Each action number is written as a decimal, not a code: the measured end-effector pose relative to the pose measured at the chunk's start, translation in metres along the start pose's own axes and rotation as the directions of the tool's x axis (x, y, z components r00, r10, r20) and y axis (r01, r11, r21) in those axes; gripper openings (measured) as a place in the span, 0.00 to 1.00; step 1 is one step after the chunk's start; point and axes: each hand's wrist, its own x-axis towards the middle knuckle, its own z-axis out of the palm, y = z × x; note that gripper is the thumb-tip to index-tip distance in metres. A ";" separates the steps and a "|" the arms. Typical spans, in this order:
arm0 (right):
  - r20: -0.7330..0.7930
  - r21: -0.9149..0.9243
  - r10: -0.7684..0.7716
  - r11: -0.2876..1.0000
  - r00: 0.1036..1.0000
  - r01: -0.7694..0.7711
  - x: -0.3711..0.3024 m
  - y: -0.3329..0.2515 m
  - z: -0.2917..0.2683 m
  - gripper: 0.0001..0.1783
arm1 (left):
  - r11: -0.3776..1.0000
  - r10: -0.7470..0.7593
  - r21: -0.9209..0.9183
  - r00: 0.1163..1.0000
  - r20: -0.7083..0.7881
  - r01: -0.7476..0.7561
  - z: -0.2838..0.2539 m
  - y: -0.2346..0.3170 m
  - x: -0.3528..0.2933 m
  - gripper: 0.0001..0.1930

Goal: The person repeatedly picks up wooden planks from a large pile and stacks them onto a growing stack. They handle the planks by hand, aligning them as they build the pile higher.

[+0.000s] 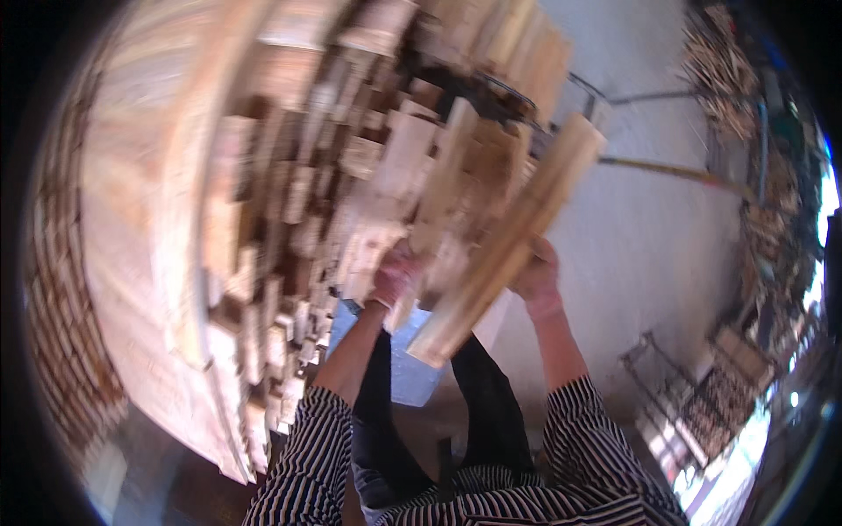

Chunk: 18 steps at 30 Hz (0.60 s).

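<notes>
Far left I log a tall stack of cut wood pieces (263, 219), blurred by motion. My left hand (396, 273) is at the stack's right edge, clenched around small offcuts; exact grip unclear. A long pale plank (509, 241) slants from lower left to upper right between both hands. My right hand (537, 279) grasps its underside. Concrete floor (649, 228) beyond.
</notes>
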 end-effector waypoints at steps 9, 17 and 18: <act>0.484 0.567 -0.134 0.801 0.865 -0.193 -0.055 -0.198 0.167 0.42 | 0.640 -0.021 -0.726 0.950 0.310 0.251 -0.098 0.210 -0.244 0.42; 0.314 -0.553 0.051 0.821 0.948 0.139 -0.006 -0.262 0.355 0.35 | 0.749 -0.253 -0.663 0.923 -0.288 -0.002 -0.270 0.212 -0.445 0.48; 0.465 -0.380 0.255 0.922 0.848 -0.070 0.003 -0.260 0.394 0.30 | 0.800 -0.222 -0.598 0.902 -0.371 -0.049 -0.298 0.210 -0.453 0.41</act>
